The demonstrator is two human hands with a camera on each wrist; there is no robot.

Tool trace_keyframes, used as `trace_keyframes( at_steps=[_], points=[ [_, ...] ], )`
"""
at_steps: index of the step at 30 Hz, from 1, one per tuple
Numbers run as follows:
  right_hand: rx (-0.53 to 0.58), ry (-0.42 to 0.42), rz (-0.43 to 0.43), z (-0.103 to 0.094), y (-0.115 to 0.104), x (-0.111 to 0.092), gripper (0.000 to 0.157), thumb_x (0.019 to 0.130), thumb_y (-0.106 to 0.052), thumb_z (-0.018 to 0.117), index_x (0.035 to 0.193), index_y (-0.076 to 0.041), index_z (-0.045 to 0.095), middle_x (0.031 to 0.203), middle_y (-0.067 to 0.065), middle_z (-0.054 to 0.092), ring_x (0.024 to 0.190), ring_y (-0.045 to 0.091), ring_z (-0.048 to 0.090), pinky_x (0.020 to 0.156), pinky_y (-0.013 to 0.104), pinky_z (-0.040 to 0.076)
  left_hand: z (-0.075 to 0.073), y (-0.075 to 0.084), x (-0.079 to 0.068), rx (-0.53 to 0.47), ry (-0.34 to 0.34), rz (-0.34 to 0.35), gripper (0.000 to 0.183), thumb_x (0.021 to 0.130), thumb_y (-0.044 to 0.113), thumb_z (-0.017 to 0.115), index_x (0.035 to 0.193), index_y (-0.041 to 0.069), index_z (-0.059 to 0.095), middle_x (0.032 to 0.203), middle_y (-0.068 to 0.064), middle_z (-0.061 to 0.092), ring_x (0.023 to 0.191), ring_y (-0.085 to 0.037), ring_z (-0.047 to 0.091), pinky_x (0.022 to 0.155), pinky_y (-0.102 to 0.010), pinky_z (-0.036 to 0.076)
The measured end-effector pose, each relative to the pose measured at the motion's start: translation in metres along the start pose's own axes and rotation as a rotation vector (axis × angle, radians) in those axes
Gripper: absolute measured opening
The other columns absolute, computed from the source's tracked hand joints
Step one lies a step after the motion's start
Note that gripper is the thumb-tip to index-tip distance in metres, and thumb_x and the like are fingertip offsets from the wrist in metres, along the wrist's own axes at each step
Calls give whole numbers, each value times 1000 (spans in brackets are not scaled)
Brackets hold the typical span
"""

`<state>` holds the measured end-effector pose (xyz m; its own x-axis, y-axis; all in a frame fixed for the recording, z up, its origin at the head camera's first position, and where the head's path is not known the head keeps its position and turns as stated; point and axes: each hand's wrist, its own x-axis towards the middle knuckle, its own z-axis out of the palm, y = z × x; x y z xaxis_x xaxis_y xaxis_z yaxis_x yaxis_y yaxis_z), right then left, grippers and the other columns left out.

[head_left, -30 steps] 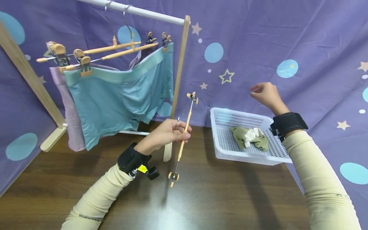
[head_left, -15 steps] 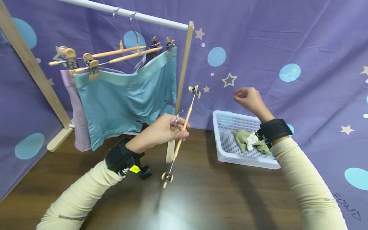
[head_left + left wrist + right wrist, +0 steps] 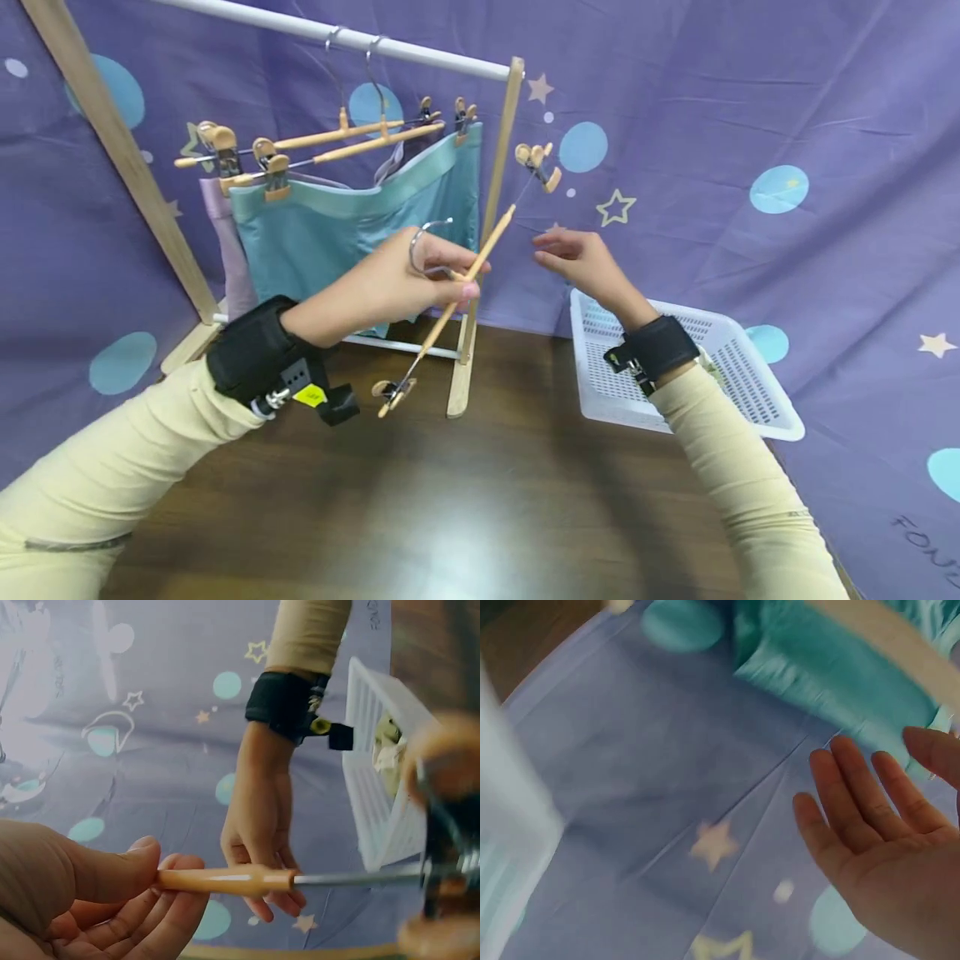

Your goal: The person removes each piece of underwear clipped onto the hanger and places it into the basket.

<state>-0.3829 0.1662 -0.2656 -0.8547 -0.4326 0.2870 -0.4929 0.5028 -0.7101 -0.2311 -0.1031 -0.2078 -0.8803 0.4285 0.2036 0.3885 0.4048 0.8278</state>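
Observation:
My left hand (image 3: 390, 279) pinches a clip hanger (image 3: 491, 242) near its middle, thumb on the wooden bar, and the metal hook rises over the back of the hand. The hanger tilts, with one clip (image 3: 538, 165) at its upper right end and the other clip (image 3: 393, 392) at its lower left end; no cloth hangs from either. To the right of the hanger, my right hand (image 3: 585, 262) is in the air with nothing in it. Its fingers are relaxed and slightly bent in the right wrist view. Behind the left hand, teal shorts (image 3: 300, 242) hang clipped on another hanger.
A white rail (image 3: 442, 57) on a wooden stand (image 3: 502, 158) carries the teal shorts and a lilac garment (image 3: 232, 258) behind them. The white basket (image 3: 783, 425) stands at right, partly behind the right forearm. In the left wrist view it holds olive cloth (image 3: 388, 731) with a white piece.
The left hand has raised the hanger toward the rail and tilted it further. The right hand has moved left, from beyond the basket toward the hanger. The view has shifted slightly.

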Motion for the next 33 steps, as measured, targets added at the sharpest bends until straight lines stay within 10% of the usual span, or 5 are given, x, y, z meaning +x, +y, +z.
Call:
trace_keyframes(
  at_steps=[8,22,33],
  points=[
    [147,-40,-142,32,-32,14,53,97,-7,69,146,1,51,131,27,66,120,38,66,103,44,55,-21,16,6,-73,122,-19,29,96,8,71,123,0,72,104,-14,78,85,-13,75,78,-23,60],
    [350,194,-158,62,-51,32,33,95,-2,69,125,11,62,108,33,70,83,5,68,85,23,58,-51,52,-7,-54,260,-45,26,95,12,73,119,4,75,91,0,80,87,-14,74,80,-24,60],
    [227,301,-146,74,-54,35,22,96,-1,68,115,9,69,102,27,74,90,27,73,79,27,59,-90,59,-12,97,313,-21,34,91,32,75,119,15,76,98,-6,79,90,-22,72,73,-25,58]
  ],
)
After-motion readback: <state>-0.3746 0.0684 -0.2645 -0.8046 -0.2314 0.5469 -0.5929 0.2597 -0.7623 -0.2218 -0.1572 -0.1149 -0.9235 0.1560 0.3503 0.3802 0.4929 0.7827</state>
